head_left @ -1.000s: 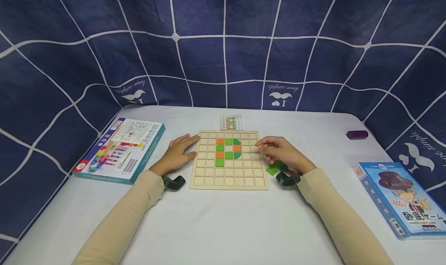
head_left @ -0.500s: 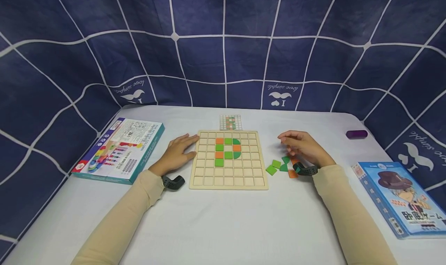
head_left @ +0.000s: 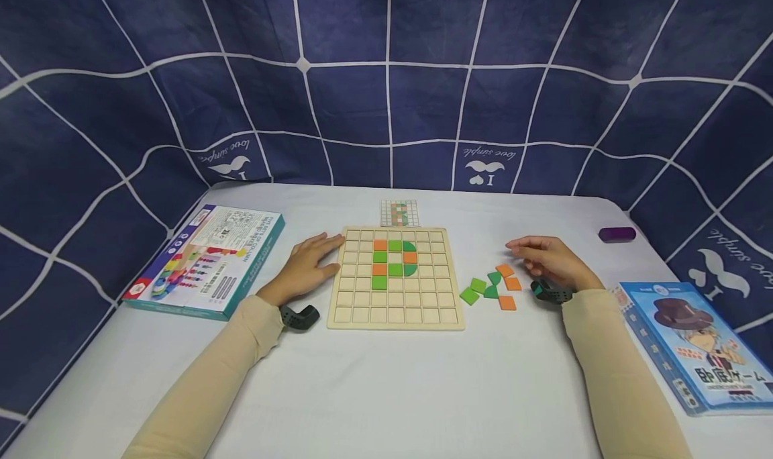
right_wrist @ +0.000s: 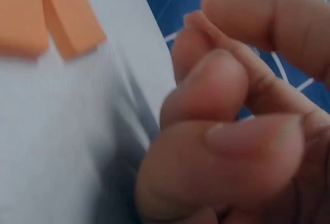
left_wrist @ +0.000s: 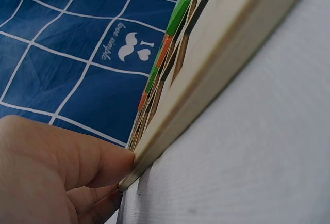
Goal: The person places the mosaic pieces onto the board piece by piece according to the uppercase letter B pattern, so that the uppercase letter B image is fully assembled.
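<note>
The left hand (head_left: 306, 263) touches the left edge of a wooden grid board (head_left: 396, 316); in the left wrist view its thumb and fingertips meet the board's rim (left_wrist: 154, 149). Orange squares, light green squares (head_left: 379, 282) and dark green curved tiles (head_left: 410, 270) sit in the board's cells. To the right of the board, loose light green tiles (head_left: 470, 296), dark green pieces (head_left: 491, 292) and orange tiles (head_left: 508, 302) lie on the cloth. The right hand (head_left: 552, 260) hovers right of these, fingers loosely curled with nothing visible in them; orange tiles (right_wrist: 75, 17) appear beside it in the right wrist view.
A small patterned card (head_left: 399, 213) lies just behind the board. At the left is a flat toy box (head_left: 211, 261), at the right a blue game box (head_left: 700, 345). A purple cylinder-like object (head_left: 617, 234) lies at the back right.
The right hand has moved from the board's right edge rightward past the loose tiles, uncovering them. The left hand stays at the board's edge.
</note>
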The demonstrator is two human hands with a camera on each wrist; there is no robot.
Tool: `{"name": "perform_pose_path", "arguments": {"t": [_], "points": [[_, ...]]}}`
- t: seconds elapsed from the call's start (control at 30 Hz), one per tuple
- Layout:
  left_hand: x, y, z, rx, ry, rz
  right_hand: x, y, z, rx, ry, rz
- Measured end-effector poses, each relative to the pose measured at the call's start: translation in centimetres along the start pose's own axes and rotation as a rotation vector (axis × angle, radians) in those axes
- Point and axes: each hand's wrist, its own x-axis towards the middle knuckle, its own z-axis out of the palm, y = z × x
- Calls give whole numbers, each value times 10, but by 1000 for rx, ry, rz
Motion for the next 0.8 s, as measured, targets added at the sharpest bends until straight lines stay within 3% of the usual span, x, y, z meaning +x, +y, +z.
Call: {"name": "perform_pose_path", "arguments": {"t": [0.27, 0.53, 0.8], "points": [[1, 0, 0, -2, -2, 0, -1, 7, -4, -113, -16, 7], [-1, 0, -1, 4, 2, 8, 1, 8, -2, -280, -105, -72], [0, -1, 0, -5, 3, 12, 4, 9, -1, -309, -154, -143]]}}
